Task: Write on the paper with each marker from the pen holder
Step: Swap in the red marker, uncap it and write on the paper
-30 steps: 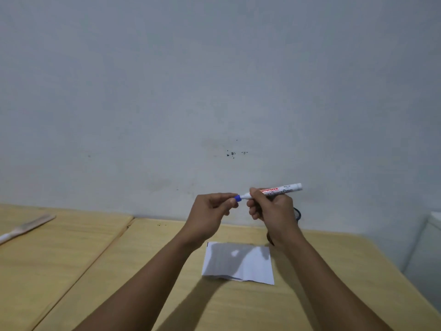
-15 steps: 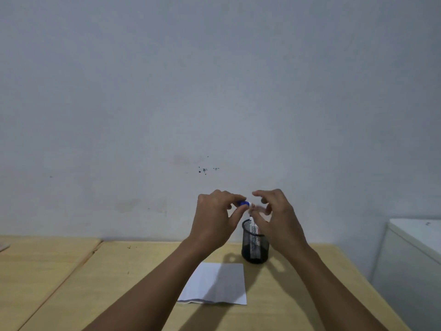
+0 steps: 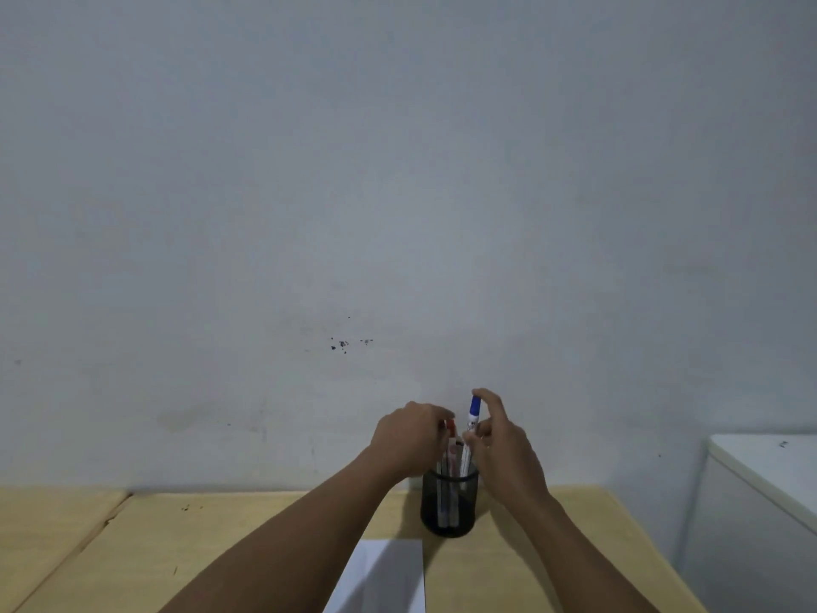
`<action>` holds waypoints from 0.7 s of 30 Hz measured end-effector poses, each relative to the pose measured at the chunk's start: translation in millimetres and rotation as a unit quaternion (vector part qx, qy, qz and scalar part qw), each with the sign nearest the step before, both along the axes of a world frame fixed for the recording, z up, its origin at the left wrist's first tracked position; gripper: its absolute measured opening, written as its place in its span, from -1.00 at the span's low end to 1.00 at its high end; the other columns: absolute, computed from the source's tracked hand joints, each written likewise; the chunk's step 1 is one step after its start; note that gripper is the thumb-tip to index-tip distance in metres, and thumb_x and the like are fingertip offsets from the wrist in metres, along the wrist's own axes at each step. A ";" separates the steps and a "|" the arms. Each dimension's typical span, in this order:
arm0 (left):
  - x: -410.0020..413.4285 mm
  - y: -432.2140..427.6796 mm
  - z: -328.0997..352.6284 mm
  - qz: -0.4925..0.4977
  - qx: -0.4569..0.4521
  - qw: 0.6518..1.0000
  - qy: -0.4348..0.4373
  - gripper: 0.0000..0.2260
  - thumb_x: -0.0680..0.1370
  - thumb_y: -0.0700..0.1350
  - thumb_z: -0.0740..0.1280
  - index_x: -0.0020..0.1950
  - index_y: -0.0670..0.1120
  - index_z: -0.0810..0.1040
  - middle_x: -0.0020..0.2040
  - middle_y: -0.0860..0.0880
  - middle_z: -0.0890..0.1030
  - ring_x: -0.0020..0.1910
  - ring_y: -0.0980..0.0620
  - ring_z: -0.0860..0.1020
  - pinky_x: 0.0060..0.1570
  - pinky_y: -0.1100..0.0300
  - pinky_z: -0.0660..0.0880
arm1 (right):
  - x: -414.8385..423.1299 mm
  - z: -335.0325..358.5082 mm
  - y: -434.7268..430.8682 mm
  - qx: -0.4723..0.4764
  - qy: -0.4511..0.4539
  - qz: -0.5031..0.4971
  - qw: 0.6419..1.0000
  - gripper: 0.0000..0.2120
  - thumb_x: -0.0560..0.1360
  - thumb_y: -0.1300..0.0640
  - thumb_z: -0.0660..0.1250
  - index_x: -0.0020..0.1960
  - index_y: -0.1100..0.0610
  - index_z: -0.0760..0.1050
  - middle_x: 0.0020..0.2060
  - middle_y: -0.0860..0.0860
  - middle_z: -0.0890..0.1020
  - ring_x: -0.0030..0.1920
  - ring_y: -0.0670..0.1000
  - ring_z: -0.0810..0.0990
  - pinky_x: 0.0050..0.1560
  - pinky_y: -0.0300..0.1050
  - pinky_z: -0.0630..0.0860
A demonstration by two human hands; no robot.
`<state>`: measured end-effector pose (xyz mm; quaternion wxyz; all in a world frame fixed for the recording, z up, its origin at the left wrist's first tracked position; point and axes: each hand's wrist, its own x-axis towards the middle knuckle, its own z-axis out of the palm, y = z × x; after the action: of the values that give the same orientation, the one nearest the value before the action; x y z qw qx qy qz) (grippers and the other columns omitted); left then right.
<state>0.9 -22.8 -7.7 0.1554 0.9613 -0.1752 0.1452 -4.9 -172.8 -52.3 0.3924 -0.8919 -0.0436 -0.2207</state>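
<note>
A black mesh pen holder (image 3: 450,511) stands on the wooden table near the wall and holds several markers. A white marker with a blue cap (image 3: 475,411) stands upright with its lower end in the holder. My right hand (image 3: 506,449) grips it, index finger over the cap and thumb on the barrel. Beside it, a red-capped marker (image 3: 450,427) sticks up from the holder, and the curled fingertips of my left hand (image 3: 409,435) pinch its top. White paper (image 3: 384,577) lies in front of the holder, partly under my left forearm.
The light wooden table (image 3: 221,533) has a seam at the left and ends at a pale grey wall. A white cabinet (image 3: 760,502) stands close to the table's right edge.
The blue marker, held level between both hands a second ago, now stands upright in the holder. My left hand has moved onto the red-capped marker. The view has tilted up and the hands moved forward.
</note>
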 end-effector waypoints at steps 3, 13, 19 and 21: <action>10.8 -4.1 -8.8 0.001 -0.002 0.999 0.035 -0.70 0.60 -0.08 0.24 0.34 0.03 0.50 0.18 -0.05 0.64 0.02 -0.06 0.62 -0.09 0.10 0.54 | 6.0 -10.3 -0.3 -0.036 0.023 0.009 0.999 -0.46 0.60 0.07 0.32 0.45 -0.29 0.19 -0.12 -0.02 0.61 -0.19 -0.04 0.62 -0.22 -0.09 0.61; 24.2 -2.8 -19.9 0.025 -0.043 0.999 -0.010 -0.80 0.58 0.05 0.26 0.13 0.01 0.53 0.03 -0.03 0.64 -0.08 -0.02 0.60 -0.19 0.12 0.52 | 11.1 -21.6 -10.2 -0.113 0.049 0.018 0.992 -0.52 0.68 0.13 0.05 0.57 -0.16 0.22 0.19 0.00 0.48 0.22 0.01 0.48 0.21 0.08 0.52; 17.5 2.1 -22.7 -0.027 -0.142 0.989 -0.009 -0.89 0.48 0.03 0.42 -0.11 0.05 0.53 -0.12 0.08 0.63 -0.15 0.08 0.58 -0.12 0.06 0.58 | 0.2 -12.4 -6.6 -0.017 -0.024 -0.013 0.999 -0.48 0.65 0.18 0.14 0.56 -0.14 0.24 0.19 -0.05 0.50 0.15 -0.04 0.51 0.18 0.08 0.53; 14.1 4.6 -19.6 -0.042 -0.218 0.975 0.018 -0.89 0.43 -0.02 0.48 -0.16 0.04 0.56 -0.20 0.09 0.66 -0.18 0.16 0.61 -0.11 0.08 0.60 | -2.4 -4.6 -3.8 0.011 -0.035 -0.010 0.999 -0.55 0.63 0.15 0.20 0.49 -0.13 0.35 0.18 -0.08 0.53 0.17 -0.05 0.52 0.20 0.09 0.53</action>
<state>15.0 -18.2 -27.3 0.3706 0.8985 -0.1765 0.1555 -7.2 -176.5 -56.9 0.3979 -0.8797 -0.0456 -0.2563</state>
